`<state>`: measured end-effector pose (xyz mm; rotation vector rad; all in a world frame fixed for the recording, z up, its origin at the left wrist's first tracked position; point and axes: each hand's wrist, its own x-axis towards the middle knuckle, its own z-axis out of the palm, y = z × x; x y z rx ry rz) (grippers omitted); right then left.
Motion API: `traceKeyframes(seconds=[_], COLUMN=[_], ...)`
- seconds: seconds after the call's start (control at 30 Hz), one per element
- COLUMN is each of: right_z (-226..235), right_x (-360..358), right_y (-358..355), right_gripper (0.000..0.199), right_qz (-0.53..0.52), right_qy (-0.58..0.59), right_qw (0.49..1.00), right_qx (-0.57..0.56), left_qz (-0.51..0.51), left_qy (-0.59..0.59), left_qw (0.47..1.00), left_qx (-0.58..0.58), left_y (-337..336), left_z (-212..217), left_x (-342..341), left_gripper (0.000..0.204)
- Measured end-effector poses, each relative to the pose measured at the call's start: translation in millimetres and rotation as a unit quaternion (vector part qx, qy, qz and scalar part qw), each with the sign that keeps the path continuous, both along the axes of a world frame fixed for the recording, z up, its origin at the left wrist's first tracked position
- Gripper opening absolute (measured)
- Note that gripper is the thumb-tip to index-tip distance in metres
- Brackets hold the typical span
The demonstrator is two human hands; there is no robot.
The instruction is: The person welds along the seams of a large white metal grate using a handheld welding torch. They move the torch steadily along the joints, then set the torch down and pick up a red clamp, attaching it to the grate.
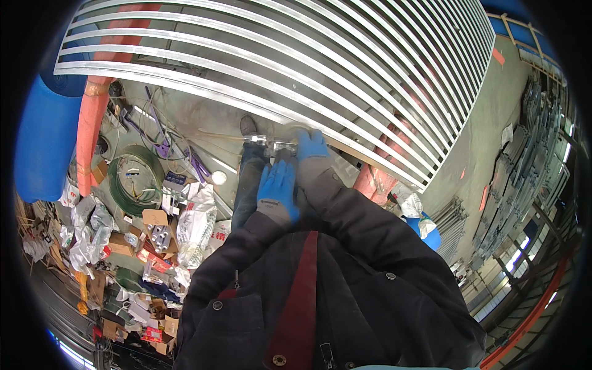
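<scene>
My two hands, in blue-coated work gloves, are close together at a hand-held grinder [283,148], a dark and silver tool with a blurred round disc at its far end. My left hand [277,187] wraps the near part of its body with the fingers pointing away from me. Farther forward, my right hand [312,145] is closed around its right side and smeared by motion. Much of the tool hides under the gloves. Just beyond it runs the near edge of a large silver metal slat panel [271,74].
Red-wrapped supports [373,182] hold up the panel, and a blue barrel [46,142] stands at left. A coiled green hose [137,179], white sacks [196,225] and open cardboard boxes [155,217] clutter the left floor. Stacked metal frames [524,166] lie at right. My shoe [248,125] is near the tool.
</scene>
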<state>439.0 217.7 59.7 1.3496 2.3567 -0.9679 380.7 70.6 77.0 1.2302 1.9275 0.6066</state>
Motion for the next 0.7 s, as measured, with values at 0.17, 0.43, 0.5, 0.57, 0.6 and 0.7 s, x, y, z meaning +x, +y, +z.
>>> traceKeyframes(seconds=[0.17,0.43,0.5,0.57,0.6,0.7], right_z=[-7,-2,-4,-6,-9,-12], right_x=[-13,49,52,47,41,26], right_y=[-3,6,7,4,4,1], right_gripper=[0.042,0.044,0.045,0.046,0.047,0.04], right_qz=[0.061,-0.08,-0.074,-0.054,-0.032,-0.001], right_qy=[-0.039,0.006,0.02,0.016,0.016,0.005], right_qw=[0.996,0.997,0.997,0.998,0.999,1.0], right_qx=[0.048,0.0,0.017,0.029,0.04,0.02], left_qz=[0.042,-0.086,-0.084,-0.069,-0.054,-0.016], left_qy=[0.024,-0.014,-0.024,-0.011,0.003,0.022], left_qw=[0.999,0.996,0.996,0.997,0.998,1.0], left_qx=[0.02,-0.016,-0.029,-0.02,-0.011,0.009], left_y=[-3,17,19,17,15,10], left_z=[0,-1,-1,0,0,1], left_x=[-5,28,28,27,23,14], left_gripper=[0.085,0.078,0.077,0.076,0.077,0.078])
